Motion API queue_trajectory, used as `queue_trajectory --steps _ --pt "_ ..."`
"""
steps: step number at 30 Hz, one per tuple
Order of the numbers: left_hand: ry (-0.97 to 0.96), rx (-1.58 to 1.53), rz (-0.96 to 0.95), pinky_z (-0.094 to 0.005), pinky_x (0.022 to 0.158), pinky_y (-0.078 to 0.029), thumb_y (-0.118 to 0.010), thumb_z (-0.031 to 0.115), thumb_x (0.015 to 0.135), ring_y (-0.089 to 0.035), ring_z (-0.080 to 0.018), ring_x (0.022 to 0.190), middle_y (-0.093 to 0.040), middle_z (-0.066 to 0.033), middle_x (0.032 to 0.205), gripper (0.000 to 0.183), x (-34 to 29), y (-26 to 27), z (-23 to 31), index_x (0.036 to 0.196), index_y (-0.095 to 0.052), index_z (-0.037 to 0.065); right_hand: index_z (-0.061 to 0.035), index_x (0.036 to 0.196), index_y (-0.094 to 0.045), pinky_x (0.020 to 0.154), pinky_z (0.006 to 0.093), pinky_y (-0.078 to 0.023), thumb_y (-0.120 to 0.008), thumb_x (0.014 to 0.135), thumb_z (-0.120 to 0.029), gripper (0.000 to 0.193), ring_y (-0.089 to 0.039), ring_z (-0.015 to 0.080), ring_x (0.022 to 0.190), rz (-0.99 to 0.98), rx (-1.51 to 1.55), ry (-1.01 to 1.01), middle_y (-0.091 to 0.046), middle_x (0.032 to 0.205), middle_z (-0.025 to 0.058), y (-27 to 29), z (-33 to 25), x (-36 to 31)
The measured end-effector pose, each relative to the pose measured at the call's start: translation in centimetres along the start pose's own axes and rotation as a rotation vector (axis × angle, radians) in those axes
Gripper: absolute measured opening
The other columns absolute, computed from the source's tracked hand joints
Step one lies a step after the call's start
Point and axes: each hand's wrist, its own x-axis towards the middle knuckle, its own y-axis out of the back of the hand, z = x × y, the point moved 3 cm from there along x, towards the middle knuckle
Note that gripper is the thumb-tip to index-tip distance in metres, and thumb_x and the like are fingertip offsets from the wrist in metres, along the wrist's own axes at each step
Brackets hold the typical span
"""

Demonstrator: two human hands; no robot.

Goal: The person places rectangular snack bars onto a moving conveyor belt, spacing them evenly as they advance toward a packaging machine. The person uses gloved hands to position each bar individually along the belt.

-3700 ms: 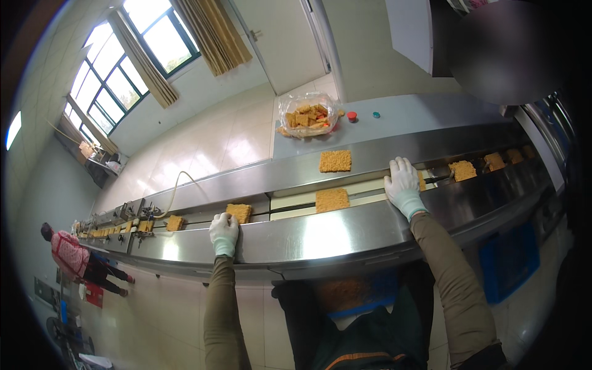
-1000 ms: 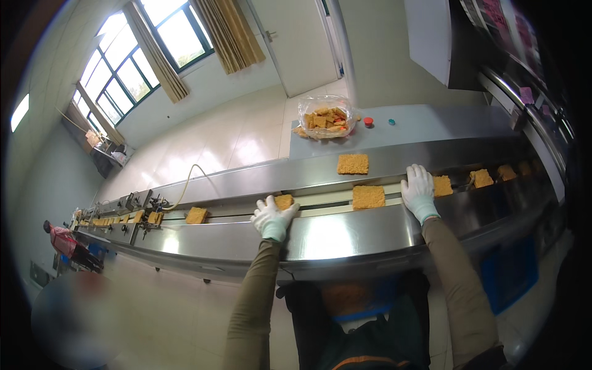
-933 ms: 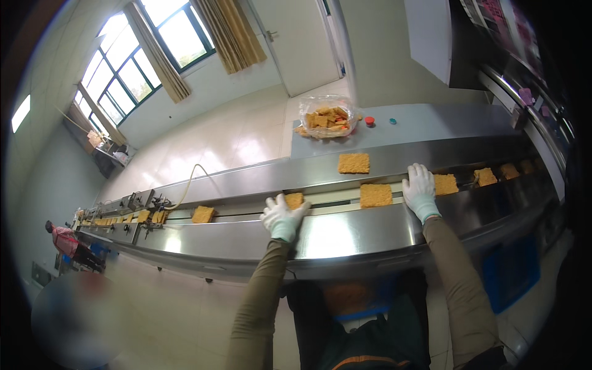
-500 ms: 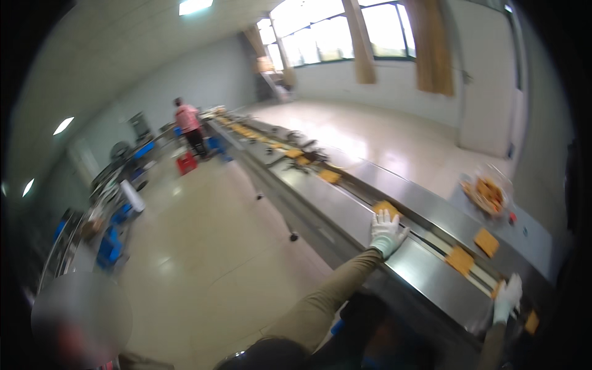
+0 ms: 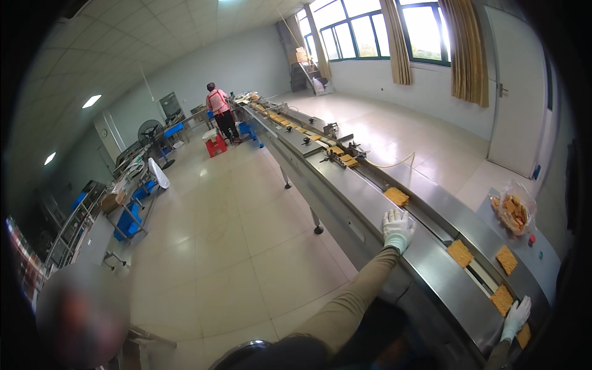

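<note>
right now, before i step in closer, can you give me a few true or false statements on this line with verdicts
1. The left hand and the right hand both wear white gloves. True.
2. A clear plastic bag of yellow-brown pieces sits on a grey tabletop. True.
3. The left hand is inside the bag. False: it is at the conveyor, beside a yellow-brown slab.
4. A person in a pink top stands near a red crate. True.
5. The red crate is on the conveyor. False: it is on the floor.
6. Every slab lies in the channel. False: another slab lies on the metal ledge.
</note>
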Motion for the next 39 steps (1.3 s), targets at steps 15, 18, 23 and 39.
queue_trajectory --steps 15,18,23,39 --pt "0.0 0.002 0.039 -0.044 0.11 -0.023 -0.05 0.046 0.086 -0.042 -0.0322 0.127 -0.048 -0.0201 0.133 0.054 0.2 -0.5 -0.3 0.126 -0.054 0.01 0.0018 0.131 -0.045 0.109 0.0393 -0.031 -0.051 0.092 -0.021 0.045 -0.04 0.0308 0.129 -0.088 0.067 -0.067 -0.044 0.138 0.0181 3.9 -2.4 -1.1" --pt "0.009 -0.003 0.036 -0.0439 0.11 -0.023 -0.05 0.046 0.086 -0.042 -0.0318 0.127 -0.048 -0.0199 0.133 0.054 0.2 -0.5 -0.3 0.126 -0.054 0.01 0.0019 0.13 -0.046 0.108 0.0393 -0.032 -0.05 0.093 -0.021 0.044 -0.041 0.031 0.128 -0.081 0.053 -0.027 -0.044 0.137 0.0183 3.5 -2.0 -0.8" --pt "0.026 0.017 -0.023 -0.0421 0.111 -0.022 -0.049 0.044 0.088 -0.041 -0.0307 0.128 -0.047 -0.0184 0.134 0.053 0.1 -0.1 -0.1 0.13 -0.05 0.011 0.002 0.129 -0.047 0.107 0.0399 -0.034 -0.051 0.093 -0.021 0.044 -0.043 0.032 0.126 0.018 0.089 0.002 -0.046 0.135 0.0189 1.3 -0.7 -0.6" --pt "-0.039 0.082 0.035 -0.0467 0.109 -0.024 -0.043 0.047 0.09 -0.04 -0.0334 0.128 -0.047 -0.0198 0.134 0.053 2.2 -1.7 -2.0 0.125 -0.053 0.008 -0.0009 0.112 -0.056 0.099 0.0427 -0.039 -0.056 0.081 -0.022 0.037 -0.049 0.0314 0.116 0.291 0.142 0.051 -0.056 0.12 0.0153 3.5 -2.4 -2.6"
